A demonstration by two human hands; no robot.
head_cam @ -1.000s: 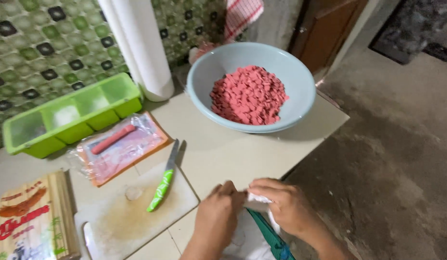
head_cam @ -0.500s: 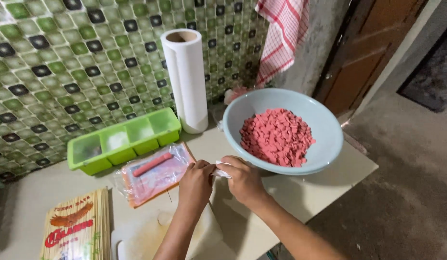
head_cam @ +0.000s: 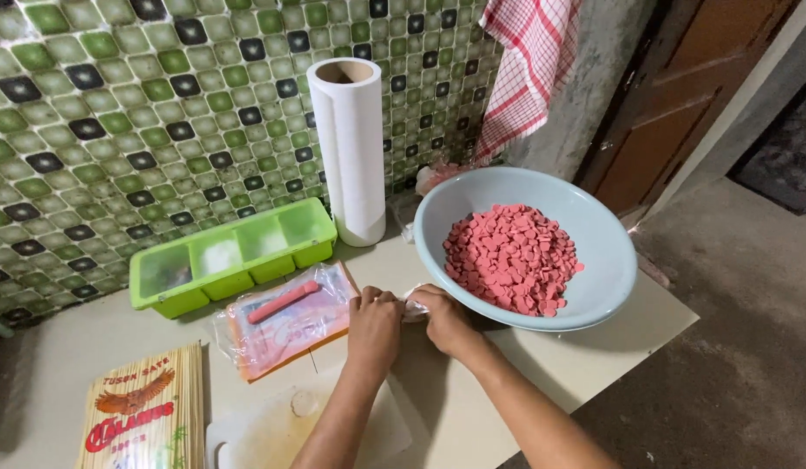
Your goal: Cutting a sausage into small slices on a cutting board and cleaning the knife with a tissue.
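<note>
Both hands are brought together over the pale surface (head_cam: 585, 365), just in front of the near rim of a light blue bowl (head_cam: 607, 260). The left hand (head_cam: 374, 326) is curled, its fingers (head_cam: 368, 300) bent inward and closed on a small piece of clear plastic wrap (head_cam: 413, 304) that is pinched between the two hands. The right hand (head_cam: 446, 317) is likewise closed on the same wrap from the other side, its knuckles lying just beside the bowl's edge. What, if anything, is enclosed in the wrap cannot be told.

The bowl is filled with a heap of small pink round slices (head_cam: 511, 256). To the left of the hands, an opened plastic packet (head_cam: 286, 321) with an orange backing is laid flat, and one pink stick (head_cam: 284, 301) is seen inside it. Behind the packet, a lime green tray with four compartments (head_cam: 233, 256) is set against the tiled wall (head_cam: 116, 104). An upright white paper roll (head_cam: 351, 148) is stood between the tray and the bowl. A red and white checked cloth (head_cam: 529, 69) is hung on the wall above the bowl. At the lower left, a printed pack of bamboo skewers (head_cam: 142, 417) is laid on the surface, and a white cutting board (head_cam: 273, 430) is partly covered by the left forearm.
</note>
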